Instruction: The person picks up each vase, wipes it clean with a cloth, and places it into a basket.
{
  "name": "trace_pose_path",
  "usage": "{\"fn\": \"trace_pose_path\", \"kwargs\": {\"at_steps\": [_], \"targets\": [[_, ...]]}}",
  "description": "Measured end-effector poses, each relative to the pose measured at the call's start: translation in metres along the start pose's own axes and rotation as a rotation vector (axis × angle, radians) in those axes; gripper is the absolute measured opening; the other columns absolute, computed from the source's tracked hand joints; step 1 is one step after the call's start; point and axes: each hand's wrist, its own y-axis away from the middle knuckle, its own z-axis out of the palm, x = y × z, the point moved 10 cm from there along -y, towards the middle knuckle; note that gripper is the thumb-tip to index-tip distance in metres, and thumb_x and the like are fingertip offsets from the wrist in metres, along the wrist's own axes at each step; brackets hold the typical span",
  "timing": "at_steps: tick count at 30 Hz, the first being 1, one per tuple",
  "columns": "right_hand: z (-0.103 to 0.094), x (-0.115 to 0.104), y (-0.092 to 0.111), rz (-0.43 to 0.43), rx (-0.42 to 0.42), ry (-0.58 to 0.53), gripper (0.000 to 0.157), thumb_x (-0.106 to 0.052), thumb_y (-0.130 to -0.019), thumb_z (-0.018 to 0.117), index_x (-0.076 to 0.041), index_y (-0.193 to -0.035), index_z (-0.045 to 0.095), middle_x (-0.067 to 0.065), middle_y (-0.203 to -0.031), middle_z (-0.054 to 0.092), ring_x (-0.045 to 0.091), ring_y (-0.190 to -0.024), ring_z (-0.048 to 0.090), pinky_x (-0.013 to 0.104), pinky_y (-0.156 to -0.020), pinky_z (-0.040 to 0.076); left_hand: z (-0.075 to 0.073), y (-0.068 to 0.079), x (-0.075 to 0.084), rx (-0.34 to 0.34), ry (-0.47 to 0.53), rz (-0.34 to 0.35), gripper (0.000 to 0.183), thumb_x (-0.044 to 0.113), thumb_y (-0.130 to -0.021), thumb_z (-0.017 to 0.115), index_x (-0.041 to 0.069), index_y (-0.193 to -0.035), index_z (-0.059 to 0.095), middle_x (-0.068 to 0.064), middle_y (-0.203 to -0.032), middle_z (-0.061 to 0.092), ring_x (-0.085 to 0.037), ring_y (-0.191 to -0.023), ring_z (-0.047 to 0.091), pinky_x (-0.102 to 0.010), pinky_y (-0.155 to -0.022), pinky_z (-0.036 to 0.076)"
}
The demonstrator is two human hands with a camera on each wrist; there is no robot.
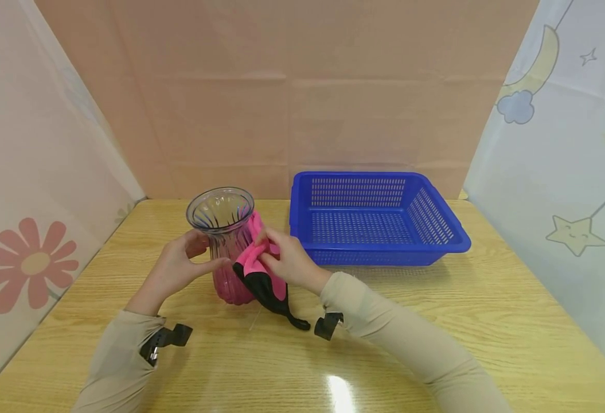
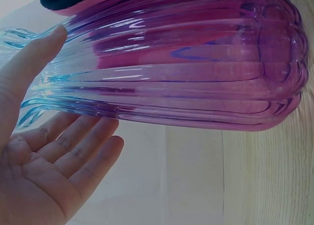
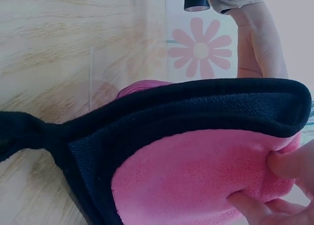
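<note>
A ribbed glass vase (image 1: 229,246), clear bluish at its flared rim and pink-purple at the base, stands upright on the table. My left hand (image 1: 178,261) holds it at the neck from the left, thumb on the near side and fingers round the far side. In the left wrist view the fingers (image 2: 93,146) show against the vase's wall. My right hand (image 1: 293,258) pinches a pink cloth with black edging (image 3: 196,176) against the vase's right side. The cloth's black corner and hanging loop (image 1: 298,322) droop toward the tabletop.
A blue plastic basket (image 1: 379,246) with slotted walls stands at the back right of the wooden table (image 1: 261,373). Behind it rises a peach-coloured backdrop (image 1: 292,103). Printed sheets (image 1: 555,189) flank both sides of the table.
</note>
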Motion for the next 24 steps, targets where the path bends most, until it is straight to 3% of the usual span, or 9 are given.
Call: {"fn": "trace_pose_path", "kwargs": {"at_steps": [14,24], "targets": [[0.008,0.012,0.006,0.055,-0.053,0.020,0.011,0.002,-0.084,0.060,-0.002,-0.092,0.053,0.014,-0.094,0.063,0.026,-0.097,0.062,0.044,-0.086,0.055,0.000,0.001,0.000,0.002,-0.005,0.007,0.065,0.037,-0.079,0.073,0.002,-0.128,0.049,-0.022,-0.124,0.059,-0.042,-0.117,0.055,-0.053,-0.098,0.047],[0.011,0.015,0.010,0.055,-0.058,0.031,0.012,0.004,-0.083,0.060,-0.003,-0.090,0.053,0.013,-0.092,0.063,0.021,-0.086,0.060,0.043,-0.079,0.055,0.000,0.001,-0.001,-0.001,0.006,-0.001,0.064,0.038,-0.079,0.073,0.003,-0.127,0.050,-0.021,-0.125,0.059,-0.041,-0.118,0.055,-0.053,-0.099,0.047]]}}
